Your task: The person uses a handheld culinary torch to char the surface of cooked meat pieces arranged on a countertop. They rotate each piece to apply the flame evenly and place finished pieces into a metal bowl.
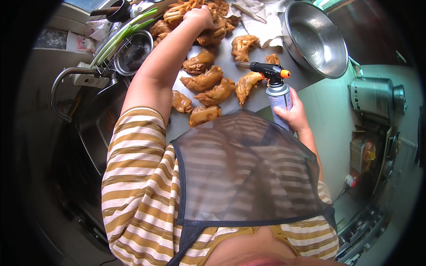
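In my right hand [293,114] is the can of a butane torch [279,96]; its metal nozzle points left over the steel table [229,103], and no flame can be made out. My left hand [199,16] reaches to the far side, onto a heap of browned pig's trotters [179,13]; whether its fingers grip one cannot be told. Between my arms lie several separate trotter pieces, among them one [248,87] just below the nozzle, one [244,46] beyond it and others [214,91] to the left.
A large steel basin [316,40] stands at the right rear beside a white cloth [263,23]. At left are spring onions [123,36] above a metal pot [134,53], a curved faucet [63,76] and a dark sink [96,133]. A steel appliance [372,96] stands farther right.
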### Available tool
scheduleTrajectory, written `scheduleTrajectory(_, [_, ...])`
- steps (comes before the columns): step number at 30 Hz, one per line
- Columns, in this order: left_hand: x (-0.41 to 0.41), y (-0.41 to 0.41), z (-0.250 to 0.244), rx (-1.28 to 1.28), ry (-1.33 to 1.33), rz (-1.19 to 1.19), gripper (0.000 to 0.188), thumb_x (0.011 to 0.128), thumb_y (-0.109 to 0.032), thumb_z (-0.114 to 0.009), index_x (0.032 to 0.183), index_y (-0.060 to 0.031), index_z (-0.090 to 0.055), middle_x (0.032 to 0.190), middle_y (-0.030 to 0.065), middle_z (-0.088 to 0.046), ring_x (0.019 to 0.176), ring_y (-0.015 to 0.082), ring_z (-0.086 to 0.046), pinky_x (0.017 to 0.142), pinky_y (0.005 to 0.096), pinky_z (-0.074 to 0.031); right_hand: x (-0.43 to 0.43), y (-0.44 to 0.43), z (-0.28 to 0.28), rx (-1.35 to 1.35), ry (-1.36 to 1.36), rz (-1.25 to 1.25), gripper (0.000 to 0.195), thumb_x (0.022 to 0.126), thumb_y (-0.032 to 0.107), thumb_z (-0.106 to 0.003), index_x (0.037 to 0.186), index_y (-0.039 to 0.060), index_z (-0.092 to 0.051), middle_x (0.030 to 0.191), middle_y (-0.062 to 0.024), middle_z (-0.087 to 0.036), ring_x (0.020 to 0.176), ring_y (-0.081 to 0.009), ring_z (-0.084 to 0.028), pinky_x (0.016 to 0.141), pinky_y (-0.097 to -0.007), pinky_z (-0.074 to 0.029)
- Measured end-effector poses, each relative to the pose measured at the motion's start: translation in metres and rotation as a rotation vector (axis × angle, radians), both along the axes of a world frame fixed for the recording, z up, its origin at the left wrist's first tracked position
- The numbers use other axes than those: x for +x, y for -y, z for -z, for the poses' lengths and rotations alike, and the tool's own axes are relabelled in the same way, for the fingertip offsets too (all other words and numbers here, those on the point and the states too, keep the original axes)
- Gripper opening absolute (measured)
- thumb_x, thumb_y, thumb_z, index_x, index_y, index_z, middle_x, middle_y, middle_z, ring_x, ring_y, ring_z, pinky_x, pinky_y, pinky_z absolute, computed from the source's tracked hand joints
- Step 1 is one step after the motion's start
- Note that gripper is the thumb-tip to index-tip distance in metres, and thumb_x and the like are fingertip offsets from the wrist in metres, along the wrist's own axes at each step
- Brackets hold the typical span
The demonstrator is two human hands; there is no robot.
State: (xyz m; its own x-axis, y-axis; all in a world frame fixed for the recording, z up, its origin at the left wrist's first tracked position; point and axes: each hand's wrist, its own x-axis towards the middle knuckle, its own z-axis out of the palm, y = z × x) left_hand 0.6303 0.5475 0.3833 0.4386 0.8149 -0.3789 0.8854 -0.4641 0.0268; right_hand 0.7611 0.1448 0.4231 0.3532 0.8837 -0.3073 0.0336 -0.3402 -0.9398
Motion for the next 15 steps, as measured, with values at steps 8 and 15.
scheduleTrajectory(8, [-0.026,0.033,-0.033,0.029,0.265,0.019,0.069,0.065,-0.018,-0.074,0.128,-0.0096,-0.048,0.104,0.0196,-0.067,0.098,0.0347,-0.067,0.083,0.0429,-0.054,0.003,0.011,0.003,0.034,-0.008,0.037,0.081,0.067,0.019,-0.081,0.136,0.0000,-0.044,0.119,-0.0080,-0.059,0.108,-0.0159,-0.057,0.097,-0.0333,-0.045])
scheduleTrajectory(15, [-0.126,0.029,-0.012,-0.882,1.400,-0.493,0.053,0.078,-0.010,-0.072,0.125,-0.0010,-0.048,0.115,0.0159,-0.061,0.103,0.0300,-0.065,0.092,0.0489,-0.056,0.009,0.009,-0.009,0.114,0.017,0.027,0.080,0.067,0.019,-0.080,0.137,0.0017,-0.044,0.120,-0.0075,-0.059,0.109,-0.0169,-0.056,0.099,-0.0347,-0.044])
